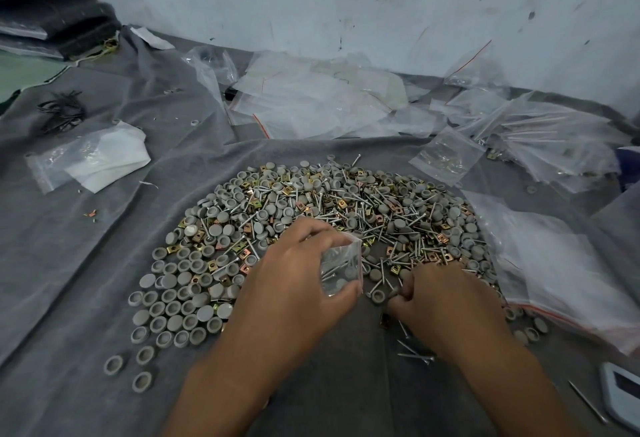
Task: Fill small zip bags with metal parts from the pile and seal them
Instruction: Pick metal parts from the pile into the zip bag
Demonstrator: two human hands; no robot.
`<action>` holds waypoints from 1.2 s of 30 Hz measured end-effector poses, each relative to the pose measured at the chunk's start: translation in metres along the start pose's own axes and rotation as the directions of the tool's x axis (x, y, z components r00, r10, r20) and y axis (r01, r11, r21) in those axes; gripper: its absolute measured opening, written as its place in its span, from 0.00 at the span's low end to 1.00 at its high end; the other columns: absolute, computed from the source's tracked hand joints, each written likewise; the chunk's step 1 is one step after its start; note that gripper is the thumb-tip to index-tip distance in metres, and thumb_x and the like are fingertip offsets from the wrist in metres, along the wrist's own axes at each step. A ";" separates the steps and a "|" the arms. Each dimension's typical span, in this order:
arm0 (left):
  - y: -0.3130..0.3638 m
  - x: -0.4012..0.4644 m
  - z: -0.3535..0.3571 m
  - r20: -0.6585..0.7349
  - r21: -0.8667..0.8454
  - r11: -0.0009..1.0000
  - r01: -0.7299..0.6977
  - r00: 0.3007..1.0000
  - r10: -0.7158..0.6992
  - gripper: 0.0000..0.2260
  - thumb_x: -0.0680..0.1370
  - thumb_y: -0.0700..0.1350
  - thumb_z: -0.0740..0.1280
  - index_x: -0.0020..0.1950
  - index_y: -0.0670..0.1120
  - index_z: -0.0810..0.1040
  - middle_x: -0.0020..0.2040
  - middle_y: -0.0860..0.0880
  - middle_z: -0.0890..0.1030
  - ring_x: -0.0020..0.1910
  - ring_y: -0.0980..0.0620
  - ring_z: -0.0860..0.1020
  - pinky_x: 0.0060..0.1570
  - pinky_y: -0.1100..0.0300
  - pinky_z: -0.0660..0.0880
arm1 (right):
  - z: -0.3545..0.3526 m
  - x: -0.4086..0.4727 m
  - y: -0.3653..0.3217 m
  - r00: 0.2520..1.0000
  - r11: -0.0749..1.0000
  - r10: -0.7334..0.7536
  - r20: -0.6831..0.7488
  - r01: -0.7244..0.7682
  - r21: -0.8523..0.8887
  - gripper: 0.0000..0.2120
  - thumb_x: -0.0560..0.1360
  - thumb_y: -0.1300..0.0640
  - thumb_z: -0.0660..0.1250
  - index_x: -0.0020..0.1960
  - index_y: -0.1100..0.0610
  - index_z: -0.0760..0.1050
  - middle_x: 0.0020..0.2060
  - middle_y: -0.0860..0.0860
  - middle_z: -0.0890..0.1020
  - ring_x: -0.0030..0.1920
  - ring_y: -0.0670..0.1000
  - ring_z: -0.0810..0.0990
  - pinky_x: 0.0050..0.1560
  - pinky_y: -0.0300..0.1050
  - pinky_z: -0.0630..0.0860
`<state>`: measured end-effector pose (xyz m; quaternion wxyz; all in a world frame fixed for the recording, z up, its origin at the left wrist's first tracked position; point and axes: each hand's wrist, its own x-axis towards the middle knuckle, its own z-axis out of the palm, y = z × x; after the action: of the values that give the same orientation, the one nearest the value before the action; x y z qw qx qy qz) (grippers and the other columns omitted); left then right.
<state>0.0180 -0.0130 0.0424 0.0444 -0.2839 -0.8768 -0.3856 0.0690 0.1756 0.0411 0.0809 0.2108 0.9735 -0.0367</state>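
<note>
1. Left hand (294,284) gripped a small zip bag (341,268), thumb and fingers curled round it, just above the near edge of the pile (311,214); screws and grey caps showed inside the bag.
2. Right hand (446,298) lay just right of the bag, fingers curled and pinching something small at the pile's near edge; the item was too small to tell.
3. Pile of grey caps, screws and brass-coloured clips sat spread on a grey cloth (69,280).
4. Loose screws (415,353) lay beneath the right wrist.
5. Empty zip bags (329,100) were heaped beyond the pile, near the wall (346,3).
</note>
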 end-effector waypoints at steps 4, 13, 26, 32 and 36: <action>0.000 0.000 0.000 -0.001 0.007 1.000 -0.001 1.000 0.001 0.18 0.71 0.57 0.74 0.60 0.60 0.78 0.54 0.65 0.71 0.50 0.65 0.74 0.48 0.59 0.78 | -0.016 0.000 0.013 0.997 0.974 0.027 -0.074 -0.009 0.226 0.09 0.73 0.41 0.66 0.39 0.43 0.78 0.29 0.39 0.81 0.30 0.40 0.77 0.32 0.40 0.72; -0.001 0.001 0.001 0.008 0.005 1.000 -0.003 1.000 0.003 0.18 0.71 0.57 0.74 0.60 0.59 0.78 0.55 0.65 0.71 0.50 0.65 0.74 0.48 0.58 0.78 | -0.011 0.008 0.016 0.969 0.902 -0.064 -0.238 0.158 0.402 0.09 0.72 0.55 0.74 0.38 0.47 0.75 0.31 0.43 0.80 0.33 0.42 0.78 0.35 0.40 0.77; -0.001 0.001 0.003 0.010 0.024 1.000 -0.015 1.000 0.015 0.18 0.71 0.58 0.73 0.60 0.59 0.78 0.54 0.65 0.70 0.51 0.66 0.73 0.49 0.59 0.78 | -0.029 -0.004 0.004 0.749 0.554 -0.257 -0.611 0.632 0.541 0.02 0.77 0.52 0.70 0.47 0.49 0.80 0.38 0.42 0.81 0.40 0.46 0.81 0.40 0.33 0.74; -0.002 0.000 0.002 0.026 -0.001 0.999 -0.037 0.999 0.037 0.17 0.71 0.61 0.69 0.59 0.59 0.79 0.55 0.65 0.71 0.52 0.65 0.74 0.50 0.58 0.78 | -0.026 -0.014 -0.008 0.641 0.444 -0.518 -0.567 0.768 0.462 0.03 0.76 0.52 0.70 0.48 0.51 0.81 0.41 0.39 0.79 0.42 0.42 0.80 0.43 0.31 0.72; -0.001 0.001 0.003 0.027 0.000 0.999 -0.046 0.999 0.046 0.18 0.69 0.59 0.66 0.58 0.60 0.78 0.54 0.65 0.71 0.51 0.64 0.75 0.49 0.57 0.78 | -0.014 -0.010 -0.010 0.660 0.594 -0.551 -0.510 0.740 0.316 0.09 0.75 0.47 0.72 0.50 0.51 0.83 0.41 0.40 0.80 0.41 0.38 0.78 0.45 0.30 0.72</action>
<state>0.0176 -0.0112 0.0402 0.0415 -0.3091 -0.8707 -0.3803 0.0717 0.1635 0.0572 -0.1753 -0.1479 0.9338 -0.2747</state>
